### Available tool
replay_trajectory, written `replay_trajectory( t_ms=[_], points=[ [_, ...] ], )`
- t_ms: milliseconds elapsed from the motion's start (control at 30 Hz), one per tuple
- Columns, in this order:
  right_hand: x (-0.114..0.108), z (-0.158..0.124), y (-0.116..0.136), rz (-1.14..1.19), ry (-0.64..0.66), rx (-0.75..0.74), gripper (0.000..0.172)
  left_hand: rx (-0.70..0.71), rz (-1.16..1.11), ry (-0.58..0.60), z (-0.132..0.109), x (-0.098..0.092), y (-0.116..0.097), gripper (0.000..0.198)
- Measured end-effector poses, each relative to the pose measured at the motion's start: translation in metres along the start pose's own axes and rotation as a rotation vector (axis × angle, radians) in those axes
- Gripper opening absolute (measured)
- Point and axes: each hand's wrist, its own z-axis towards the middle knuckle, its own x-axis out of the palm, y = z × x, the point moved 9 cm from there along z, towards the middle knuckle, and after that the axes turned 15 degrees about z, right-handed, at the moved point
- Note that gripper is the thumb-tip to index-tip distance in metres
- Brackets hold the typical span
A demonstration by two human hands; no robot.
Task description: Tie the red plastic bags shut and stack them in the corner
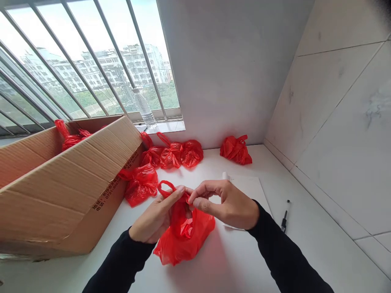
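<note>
A red plastic bag (186, 236) rests on the white counter in front of me. My left hand (159, 215) pinches one of its handles, whose loop sticks up above my fingers. My right hand (227, 203) pinches the other handle right beside it, fingertips almost touching the left ones. Both hands are closed on the bag's top, over its bulging body.
A large open cardboard box (70, 183) stands at the left with red bags inside. Several tied red bags (171, 154) lie by the wall, another (236, 149) farther right. A sheet of paper (250, 187), a pen (285, 217) and a water bottle (143, 108) on the sill.
</note>
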Motion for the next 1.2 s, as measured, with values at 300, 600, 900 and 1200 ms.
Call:
replay_trajectory(
  t_ms=[300, 600, 900, 1200],
  points=[
    [0.017, 0.012, -0.039, -0.066, 0.146, 0.058, 0.065, 0.180, 0.432, 0.125, -0.021, 0.002, -0.028, 0.025],
    [0.025, 0.024, -0.085, 0.234, 0.127, 0.166, 0.046, 0.816, 1.157, -0.507, -0.041, -0.016, -0.032, 0.063],
    [-0.009, 0.025, -0.068, -0.088, -0.089, 0.066, 0.026, 0.653, 1.426, -0.380, -0.037, -0.015, -0.004, 0.061],
    [-0.037, 0.007, -0.076, -0.381, 0.189, 0.243, 0.029, 0.032, 1.128, -0.650, -0.064, -0.137, 0.090, 0.055]
  ],
)
